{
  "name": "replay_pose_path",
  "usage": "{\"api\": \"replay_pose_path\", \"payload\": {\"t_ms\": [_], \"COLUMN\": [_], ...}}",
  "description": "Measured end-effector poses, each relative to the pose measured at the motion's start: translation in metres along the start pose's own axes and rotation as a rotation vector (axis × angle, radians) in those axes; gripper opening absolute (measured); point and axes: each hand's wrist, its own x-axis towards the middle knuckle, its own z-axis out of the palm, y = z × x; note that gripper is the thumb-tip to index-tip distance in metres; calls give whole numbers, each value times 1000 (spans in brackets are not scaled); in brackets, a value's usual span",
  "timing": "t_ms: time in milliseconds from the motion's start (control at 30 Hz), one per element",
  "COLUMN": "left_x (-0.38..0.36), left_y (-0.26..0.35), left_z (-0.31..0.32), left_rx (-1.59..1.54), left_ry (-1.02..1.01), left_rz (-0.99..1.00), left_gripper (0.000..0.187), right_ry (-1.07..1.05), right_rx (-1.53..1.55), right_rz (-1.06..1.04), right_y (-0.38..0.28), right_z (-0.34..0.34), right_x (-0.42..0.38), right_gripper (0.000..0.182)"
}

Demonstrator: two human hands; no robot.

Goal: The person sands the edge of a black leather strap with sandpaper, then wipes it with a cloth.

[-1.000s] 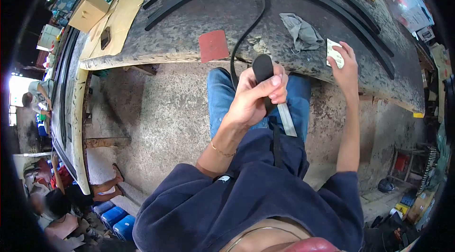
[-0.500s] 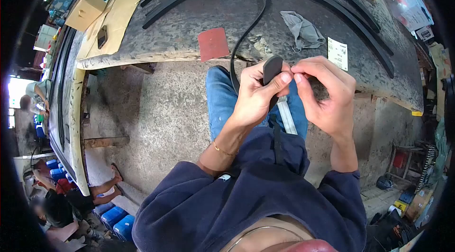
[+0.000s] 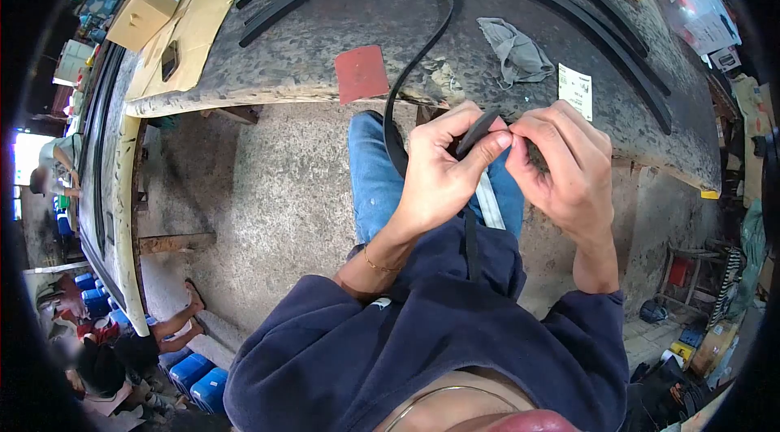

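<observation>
Because the left hand (image 3: 443, 162) is closed around the black strip (image 3: 478, 133), its tip pokes out by the thumb, probably held steady there. The right hand (image 3: 566, 162) is drawn to a pinch just beside it; whether it grips anything cannot be told. The strip trails back to the table (image 3: 301, 50), which likely carries its weight.

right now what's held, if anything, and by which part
Left grip holds the black strip by a stretch pinched under the thumb, end or fold unclear. Right grip: can't tell.
</observation>
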Motion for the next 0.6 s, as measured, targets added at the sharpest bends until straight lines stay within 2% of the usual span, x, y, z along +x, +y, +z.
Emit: {"api": "replay_pose_path", "payload": {"t_ms": [133, 200, 233, 300, 400, 600], "left_x": [-3, -3, -2, 2, 3, 3], "left_y": [4, 4, 2, -4, 0, 1], "left_z": [10, 9, 6, 5, 6, 5], "left_rx": [-163, -230, -419, -675, -761, -773], "left_ry": [65, 81, 29, -56, -29, -40], "left_rz": [-61, -100, -131, -149, -184, -187], "left_gripper": [7, 7, 9, 14, 16, 16], "right_ry": [93, 197, 198, 171, 175, 157], "right_rx": [-43, 16, 17, 431, 536, 483], "right_rz": [-15, 123, 122, 389, 419, 396], "right_y": [3, 3, 2, -3, -3, -2], "right_z": [7, 10, 11, 13, 16, 17], "right_x": [-4, -8, -9, -10, -10, -8], "right_gripper": [22, 20, 20, 15, 12, 13]}}
